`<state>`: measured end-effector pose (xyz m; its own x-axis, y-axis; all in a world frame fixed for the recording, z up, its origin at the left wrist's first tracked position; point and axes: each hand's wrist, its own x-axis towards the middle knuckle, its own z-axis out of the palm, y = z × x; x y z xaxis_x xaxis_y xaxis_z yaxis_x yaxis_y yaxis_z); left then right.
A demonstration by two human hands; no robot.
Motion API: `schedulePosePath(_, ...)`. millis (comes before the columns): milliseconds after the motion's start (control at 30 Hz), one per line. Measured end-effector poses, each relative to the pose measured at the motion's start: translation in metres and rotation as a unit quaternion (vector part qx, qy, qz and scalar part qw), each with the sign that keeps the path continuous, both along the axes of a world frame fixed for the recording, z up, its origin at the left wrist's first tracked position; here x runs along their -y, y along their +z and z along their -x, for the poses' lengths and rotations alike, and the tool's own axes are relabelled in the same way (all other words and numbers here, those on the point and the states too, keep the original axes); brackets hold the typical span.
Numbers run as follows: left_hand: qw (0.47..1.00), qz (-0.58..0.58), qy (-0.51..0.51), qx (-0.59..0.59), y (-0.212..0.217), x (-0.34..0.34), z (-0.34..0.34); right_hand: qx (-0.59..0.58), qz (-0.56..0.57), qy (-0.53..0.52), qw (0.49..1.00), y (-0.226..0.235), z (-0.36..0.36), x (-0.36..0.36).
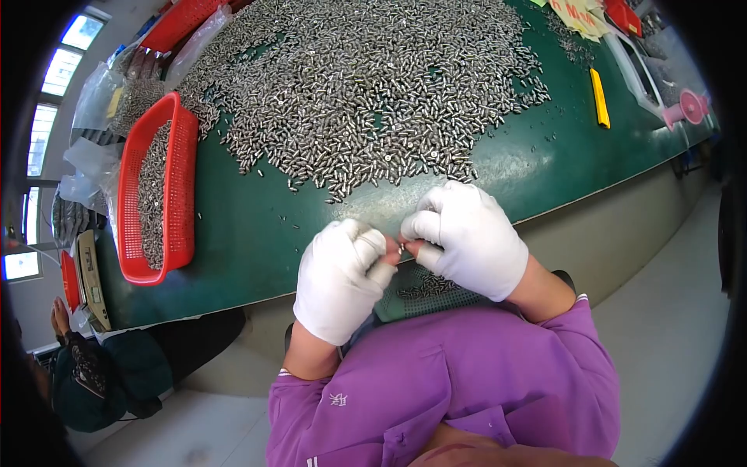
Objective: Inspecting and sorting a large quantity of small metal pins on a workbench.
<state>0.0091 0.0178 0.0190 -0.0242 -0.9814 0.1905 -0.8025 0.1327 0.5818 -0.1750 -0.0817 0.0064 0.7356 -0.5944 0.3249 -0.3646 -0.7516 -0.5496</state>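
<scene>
Both of my hands wear white gloves with bare fingertips showing, and they meet just above the table's near edge. My left hand (336, 276) is closed in a pinch, its fingertips against those of my right hand (476, 240), which pinches too. Between them is a tiny shiny metal part (401, 249), mostly covered by the fingers. Beyond my hands spreads a large heap of small silvery pointed metal parts (373, 86). Below my right hand, a green perforated basket (393, 307) at my lap holds darker small metal pieces (429, 286).
A red plastic basket (184, 194) with metal parts stands on the green table (241, 257) at the left. At the right lie a yellow bar-shaped tool (599, 99) and a pink fan-like object (688, 107). Another person (101, 373) sits at the lower left.
</scene>
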Motion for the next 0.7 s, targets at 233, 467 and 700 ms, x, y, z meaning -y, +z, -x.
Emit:
schedulePosePath(233,0.993,0.062,0.092,-0.027,-0.007,0.009,0.002,0.033,0.047,-0.057,0.997,0.006,-0.001,0.015)
schedulePosePath(467,0.978,0.083,0.178,0.075,-0.011,0.04,0.009,-0.011,0.133,-0.11,0.985,-0.003,-0.022,0.022)
schedulePosePath(700,0.974,0.083,0.182,0.11,-0.009,0.033,0.011,-0.018,0.13,-0.068,0.989,0.0,-0.015,0.023)
